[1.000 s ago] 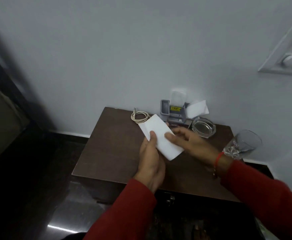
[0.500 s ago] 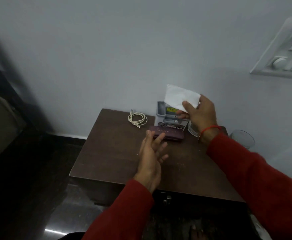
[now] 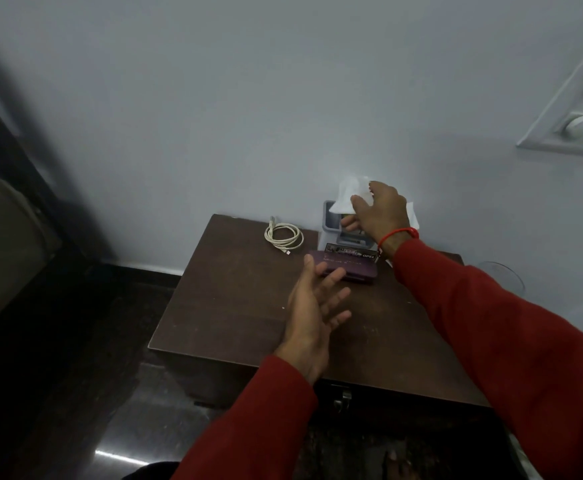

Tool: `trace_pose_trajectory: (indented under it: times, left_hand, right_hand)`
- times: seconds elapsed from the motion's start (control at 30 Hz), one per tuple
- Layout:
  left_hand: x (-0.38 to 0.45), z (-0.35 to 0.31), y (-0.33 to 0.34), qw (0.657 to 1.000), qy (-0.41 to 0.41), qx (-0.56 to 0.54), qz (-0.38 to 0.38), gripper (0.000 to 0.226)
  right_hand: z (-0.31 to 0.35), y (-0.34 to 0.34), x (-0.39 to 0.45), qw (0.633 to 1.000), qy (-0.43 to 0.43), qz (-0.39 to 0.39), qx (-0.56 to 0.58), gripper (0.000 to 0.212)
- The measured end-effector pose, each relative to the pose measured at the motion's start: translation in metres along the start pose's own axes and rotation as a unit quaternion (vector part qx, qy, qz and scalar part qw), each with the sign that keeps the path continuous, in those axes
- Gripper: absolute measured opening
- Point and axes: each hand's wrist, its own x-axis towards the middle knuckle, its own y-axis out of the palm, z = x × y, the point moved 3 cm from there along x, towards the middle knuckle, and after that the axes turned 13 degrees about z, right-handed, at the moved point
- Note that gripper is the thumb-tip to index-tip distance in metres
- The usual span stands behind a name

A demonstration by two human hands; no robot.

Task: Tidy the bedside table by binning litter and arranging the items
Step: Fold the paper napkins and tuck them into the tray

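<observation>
From the head camera, the right hand (image 3: 381,213) is pinching a white paper (image 3: 350,195) between thumb and fingertips above the grey holder (image 3: 331,221) at the bedside table's (image 3: 234,306) back edge. The left hand (image 3: 312,310) is hovering with fingers spread and empty, just short of a purple case (image 3: 355,270). A coiled white cable (image 3: 284,236) is lying nearby.

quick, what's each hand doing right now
Left hand: open, fingers spread above the table, holding nothing.
Right hand: holding the white paper at the grey holder.
</observation>
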Motion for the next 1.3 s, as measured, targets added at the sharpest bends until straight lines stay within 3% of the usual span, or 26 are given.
trace_pose_trajectory:
  times: [0.07,0.2,0.37,0.57,0.83,1.3]
  left_hand:
    - [-0.001,-0.001,0.0,1.0,-0.002,0.001,-0.002,0.049]
    - [-0.001,-0.002,0.0,1.0,-0.007,0.005,-0.001,0.05]
    - [-0.001,-0.001,0.0,1.0,-0.015,0.008,0.002,0.051]
    - [-0.001,-0.001,0.0,1.0,-0.019,0.012,0.003,0.052]
    - [-0.001,-0.001,0.001,1.0,-0.025,0.018,0.001,0.051]
    - [0.003,0.002,-0.003,0.999,-0.025,0.02,0.002,0.051]
  right_hand:
    - [-0.001,0.002,0.001,1.0,-0.007,-0.002,-0.016,0.01]
    - [-0.009,0.005,0.004,0.998,0.019,0.016,-0.056,0.037]
    - [-0.011,0.001,0.004,0.993,0.05,0.003,-0.106,0.03]
    - [-0.017,-0.011,0.005,0.987,0.074,-0.009,-0.14,0.037]
    - [-0.014,-0.012,0.014,0.98,0.087,0.029,-0.177,0.041]
    - [0.004,0.003,0.041,0.991,0.114,0.04,-0.06,0.031]
